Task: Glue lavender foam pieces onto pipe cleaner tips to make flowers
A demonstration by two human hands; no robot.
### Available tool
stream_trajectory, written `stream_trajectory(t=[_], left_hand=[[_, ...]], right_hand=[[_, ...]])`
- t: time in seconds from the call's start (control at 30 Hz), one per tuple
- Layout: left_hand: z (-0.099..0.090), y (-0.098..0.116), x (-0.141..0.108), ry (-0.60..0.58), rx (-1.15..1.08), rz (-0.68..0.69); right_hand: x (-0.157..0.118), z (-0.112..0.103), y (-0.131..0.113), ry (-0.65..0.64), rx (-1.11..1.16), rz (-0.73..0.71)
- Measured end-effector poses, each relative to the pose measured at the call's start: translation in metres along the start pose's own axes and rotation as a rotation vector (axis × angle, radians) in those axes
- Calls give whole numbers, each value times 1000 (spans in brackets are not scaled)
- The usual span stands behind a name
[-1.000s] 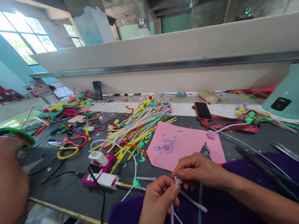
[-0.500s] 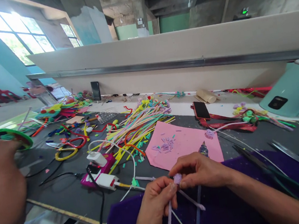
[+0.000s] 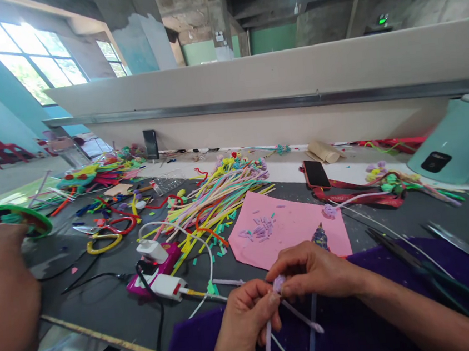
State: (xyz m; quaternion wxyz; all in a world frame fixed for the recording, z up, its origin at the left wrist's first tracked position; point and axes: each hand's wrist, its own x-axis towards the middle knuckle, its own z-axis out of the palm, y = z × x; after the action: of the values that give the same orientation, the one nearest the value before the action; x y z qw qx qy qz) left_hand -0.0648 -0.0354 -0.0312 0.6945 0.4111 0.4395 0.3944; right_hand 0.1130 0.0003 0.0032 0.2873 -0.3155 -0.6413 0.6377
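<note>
My left hand [image 3: 247,316] pinches the lavender pipe cleaner [image 3: 268,344] just below a small fuzzy bud [image 3: 278,283] at its top. From the other side, the thumb and fingers of my right hand [image 3: 314,270] close on that bud. Its stem hangs down past my left fingers. Another lavender pipe cleaner with a bent tip [image 3: 315,328] sticks out beneath my hands. Just beyond them lies a pink sheet [image 3: 298,219] with short lavender snippets [image 3: 263,228] and a dark, tapered object [image 3: 320,237], partly behind my right hand. A lavender flower [image 3: 329,211] rests at the sheet's right edge.
At far left another person's hand [image 3: 6,294] is beside a green-rimmed round object [image 3: 21,217]. Around lie a pipe-cleaner pile [image 3: 215,194], a power strip [image 3: 171,254] with cables, scissors [image 3: 110,233], pliers [image 3: 401,250], a phone [image 3: 316,173] and a teal appliance [image 3: 451,141]. Purple cloth [image 3: 201,341] lies in front.
Almost nothing differs. My fingers have shifted very slightly around the lavender bud, and the other person's hand at far left has moved a little downward.
</note>
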Motion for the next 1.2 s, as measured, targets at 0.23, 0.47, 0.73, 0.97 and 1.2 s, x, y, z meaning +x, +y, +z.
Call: stream_trajectory(t=[0.23,0.47,0.73,0.97,1.2], left_hand=[[-2,1,0,-33,-158,-75],[1,4,0,-63,-281,-118],[4,5,0,-55,-267,-118],[5,1,1,-44,-188,-93],[4,-1,2,-63,-161,-70]], right_hand=[[1,-13,-9,150,34,32],[4,-4,-2,119,13,39],[5,3,2,101,97,-13],[7,6,7,95,129,18],[6,6,10,78,167,10]])
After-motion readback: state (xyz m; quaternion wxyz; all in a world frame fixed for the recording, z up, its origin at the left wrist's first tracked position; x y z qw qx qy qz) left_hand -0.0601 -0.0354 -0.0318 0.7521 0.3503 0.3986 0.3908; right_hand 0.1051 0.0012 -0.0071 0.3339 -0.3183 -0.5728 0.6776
